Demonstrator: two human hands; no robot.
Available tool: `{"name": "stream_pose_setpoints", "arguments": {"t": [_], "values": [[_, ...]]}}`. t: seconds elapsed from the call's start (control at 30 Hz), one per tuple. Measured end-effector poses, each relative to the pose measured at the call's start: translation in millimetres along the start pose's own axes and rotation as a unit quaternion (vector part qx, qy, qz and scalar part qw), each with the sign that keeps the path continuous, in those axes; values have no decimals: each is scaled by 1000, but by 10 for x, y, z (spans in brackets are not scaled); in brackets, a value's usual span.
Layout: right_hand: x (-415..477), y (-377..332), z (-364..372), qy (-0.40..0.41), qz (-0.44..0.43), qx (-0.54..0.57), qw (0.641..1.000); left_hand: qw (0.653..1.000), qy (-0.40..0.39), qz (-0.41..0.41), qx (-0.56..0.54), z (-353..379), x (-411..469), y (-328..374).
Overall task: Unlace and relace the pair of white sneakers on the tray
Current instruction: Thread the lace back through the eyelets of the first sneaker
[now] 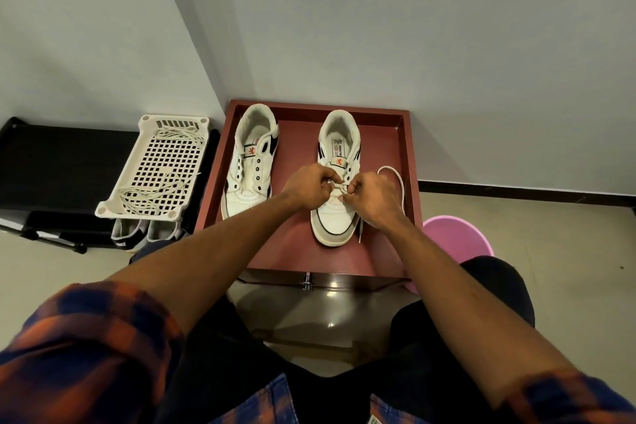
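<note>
Grey walls meet in a corner behind the red tray (408, 148), which holds both shoes with their heels away from me. The left sneaker (249, 162) sits bare, eyelets empty (the spare lace (151, 190) on the white basket (192, 148) beside the tray is probably its own). My left hand (309, 189) and right hand (375, 199) curl over the middle of the right sneaker (339, 134), fingertips pinching the lace (396, 176) at the eyelets, while a free loop trails off right. I judge this a mid-shoe crossing, though drawing out or threading in I can't tell. The next move calls for pulling one end cleanly through its eyelet, untwisted.
</note>
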State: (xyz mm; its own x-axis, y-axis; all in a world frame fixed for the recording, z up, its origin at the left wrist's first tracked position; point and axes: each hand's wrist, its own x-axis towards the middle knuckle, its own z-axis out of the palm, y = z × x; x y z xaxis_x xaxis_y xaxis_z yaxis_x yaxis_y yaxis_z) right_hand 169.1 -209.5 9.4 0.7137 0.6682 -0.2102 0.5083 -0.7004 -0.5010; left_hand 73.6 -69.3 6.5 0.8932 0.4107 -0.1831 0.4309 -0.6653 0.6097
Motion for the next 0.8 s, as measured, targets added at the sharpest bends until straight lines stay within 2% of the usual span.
{"name": "stream_pose_setpoints", "arguments": {"t": [0.07,0.13,0.2,0.27,0.37,0.43,0.5,0.57,0.67,0.73,0.8], "values": [[17,30,-10,3,-8,11,1000,1000,0,-2,1,-3,3,3],[12,29,-44,-10,-56,0,998,1000,0,-2,-1,-6,2,7],[12,45,-108,-55,-91,0,994,1000,-3,0,2,5,4,0],[14,88,-187,-165,-92,2,982,1000,-5,1,4,2,6,-10],[27,211,-325,-370,-53,-95,923,1000,-2,1,0,-1,5,-6],[44,290,-403,-409,-33,-151,899,1000,-2,2,1,-9,-5,5],[60,323,-439,-408,-20,-146,901,1000,-2,3,1,-5,-2,7],[86,283,-439,-370,-22,-108,922,1000,-2,5,4,-6,-5,3],[73,134,-336,-208,-50,-62,975,1000,-1,4,0,-11,1,0],[43,-1,-172,-111,-51,-70,990,1000,-4,3,1,-28,-15,-2],[-1,-87,-26,-52,-17,-72,996,1000,-2,3,-2,-24,-7,-1]]}}
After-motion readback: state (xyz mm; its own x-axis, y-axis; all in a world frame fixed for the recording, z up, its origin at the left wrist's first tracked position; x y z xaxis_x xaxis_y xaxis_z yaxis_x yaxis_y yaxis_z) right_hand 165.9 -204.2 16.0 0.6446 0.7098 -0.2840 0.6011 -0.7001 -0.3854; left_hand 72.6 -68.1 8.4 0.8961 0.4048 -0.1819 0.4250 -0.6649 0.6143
